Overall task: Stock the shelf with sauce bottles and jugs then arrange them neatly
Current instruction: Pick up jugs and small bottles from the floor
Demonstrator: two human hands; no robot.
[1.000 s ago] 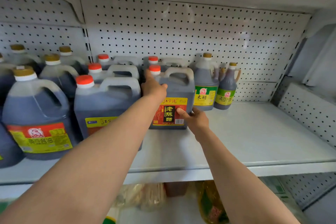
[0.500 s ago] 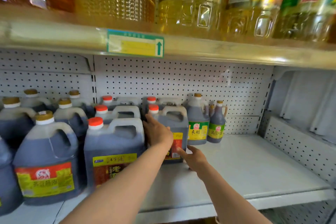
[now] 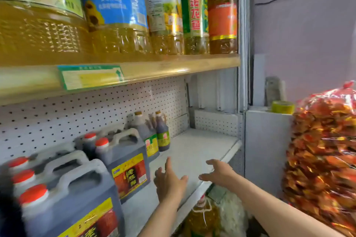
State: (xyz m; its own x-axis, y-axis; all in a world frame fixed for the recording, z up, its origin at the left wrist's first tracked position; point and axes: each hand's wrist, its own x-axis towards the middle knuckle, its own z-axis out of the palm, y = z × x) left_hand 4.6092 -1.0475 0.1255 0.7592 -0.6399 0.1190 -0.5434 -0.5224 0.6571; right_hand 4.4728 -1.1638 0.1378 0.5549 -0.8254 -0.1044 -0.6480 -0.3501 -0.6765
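Dark vinegar jugs with red caps and grey handles stand in rows on the white shelf (image 3: pixel 194 152); the front right jug (image 3: pixel 125 161) carries a red and yellow label. Another red-capped jug (image 3: pixel 65 204) sits at the lower left. Behind them stand two smaller brown bottles (image 3: pixel 162 134) with green and yellow labels. My left hand (image 3: pixel 169 181) hovers just right of the front jug, fingers spread, holding nothing. My right hand (image 3: pixel 217 173) is stretched over the shelf's front edge, fingers relaxed and empty.
Large cooking-oil bottles (image 3: pixel 163 11) fill the wooden shelf above, which carries a green price tag (image 3: pixel 90 77). A big bag of red snack packets (image 3: pixel 323 152) hangs at the right. A yellow tape roll (image 3: pixel 282 107) lies on a grey cabinet. An oil bottle (image 3: pixel 202 215) sits below.
Both hands have let go of the front vinegar jug and pulled back to the right. The view has swung right and up, bringing in the snack bag and wall.
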